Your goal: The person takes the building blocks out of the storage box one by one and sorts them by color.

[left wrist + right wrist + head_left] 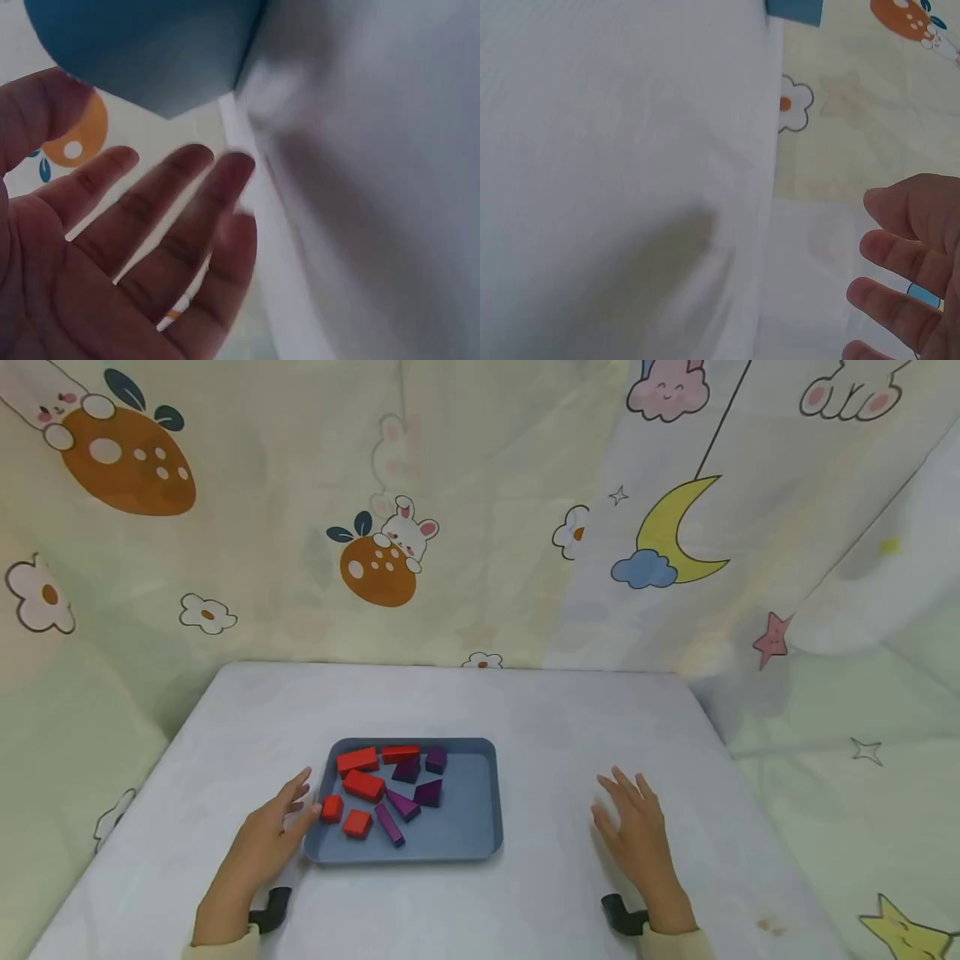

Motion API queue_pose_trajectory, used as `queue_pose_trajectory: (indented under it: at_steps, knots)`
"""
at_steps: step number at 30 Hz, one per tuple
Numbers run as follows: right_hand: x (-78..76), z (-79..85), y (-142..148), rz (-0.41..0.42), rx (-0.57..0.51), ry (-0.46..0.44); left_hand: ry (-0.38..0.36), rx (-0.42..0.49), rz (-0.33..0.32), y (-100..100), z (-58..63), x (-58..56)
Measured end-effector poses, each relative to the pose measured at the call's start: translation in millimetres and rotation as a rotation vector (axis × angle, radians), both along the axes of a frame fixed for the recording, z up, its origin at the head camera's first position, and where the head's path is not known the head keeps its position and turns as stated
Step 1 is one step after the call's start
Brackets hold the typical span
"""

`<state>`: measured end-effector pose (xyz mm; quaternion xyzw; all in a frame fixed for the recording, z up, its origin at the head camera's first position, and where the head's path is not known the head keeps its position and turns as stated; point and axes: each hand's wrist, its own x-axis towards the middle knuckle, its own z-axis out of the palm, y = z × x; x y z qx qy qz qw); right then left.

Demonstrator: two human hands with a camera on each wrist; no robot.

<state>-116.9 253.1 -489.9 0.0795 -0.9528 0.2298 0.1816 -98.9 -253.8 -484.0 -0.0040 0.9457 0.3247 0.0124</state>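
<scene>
A blue-grey tray (465, 802) lies on the white table, with red blocks (363, 786) on its left side and purple blocks (428, 793) toward its middle. Beside the tray's left edge is my left hand (262, 839), fingers spread and holding nothing. Its thumb (45, 112) is at the tray's wall (150, 67) in the left wrist view; whether it touches cannot be told. Well to the right of the tray, my right hand (633, 831) hovers over the table with loosely extended fingers. Nothing is in it in the right wrist view, where its fingertips (877, 244) show.
The white table (555, 735) ends at the back against a hanging cloth (480, 527) printed with rabbits, flowers and a moon. More of this cloth hangs along both sides. A black strap piece (272, 910) sits at the left wrist, another (622, 916) at the right.
</scene>
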Motion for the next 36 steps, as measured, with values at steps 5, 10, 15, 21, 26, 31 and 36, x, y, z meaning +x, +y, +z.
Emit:
queue_pose_trajectory:
  at_steps: [5,10,15,21,26,31,36]
  knots:
    - [-3.1,8.3,-24.8,0.094,-0.167,-0.127,0.002,0.193,-0.044,-0.4,-9.0,-1.7]
    - [-12.7,11.6,-55.7,0.236,-0.294,-0.173,-0.046,0.278,-0.008,-2.9,-15.4,-3.3]
    - [-25.0,13.6,-87.1,0.349,-0.358,-0.19,-0.072,0.412,-0.006,-7.0,-25.2,-6.3]
    - [-38.0,14.7,-120.4,0.476,-0.41,-0.244,-0.087,0.56,-0.015,-11.0,-33.6,-9.6]
    - [-44.9,13.7,-146.6,0.499,-0.452,-0.325,-0.085,0.602,-0.013,-12.1,-35.5,-11.1]
    - [-48.7,8.2,-170.5,0.441,-0.466,-0.392,-0.1,0.605,-0.001,-13.3,-36.6,-12.9]
    - [-50.9,3.0,-189.4,0.393,-0.417,-0.441,-0.109,0.617,0.0,-14.3,-37.4,-14.3]
